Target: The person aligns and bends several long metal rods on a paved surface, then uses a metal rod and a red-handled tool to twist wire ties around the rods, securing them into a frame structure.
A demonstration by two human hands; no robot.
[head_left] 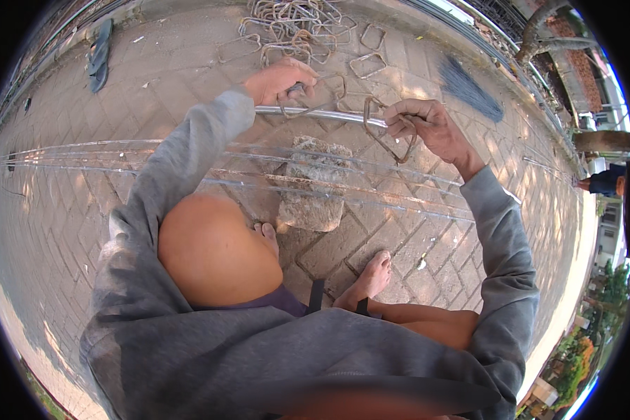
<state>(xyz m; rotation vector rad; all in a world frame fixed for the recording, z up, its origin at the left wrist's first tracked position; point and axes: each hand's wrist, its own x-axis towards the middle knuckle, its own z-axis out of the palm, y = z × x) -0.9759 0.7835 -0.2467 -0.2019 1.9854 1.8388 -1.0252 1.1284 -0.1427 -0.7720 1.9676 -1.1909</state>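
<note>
Holding one rusty wire loop (383,145) is the right hand (430,127).

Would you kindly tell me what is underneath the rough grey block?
Paving bricks show around the rough grey block, and long rods cross above it; whatever lies directly underneath is covered.

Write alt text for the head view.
The right hand holds a rusty bent loop at a silvery rod; the left hand is farther left along it. Thin rods cross a rough block on paving; more loops lie beyond.
</note>
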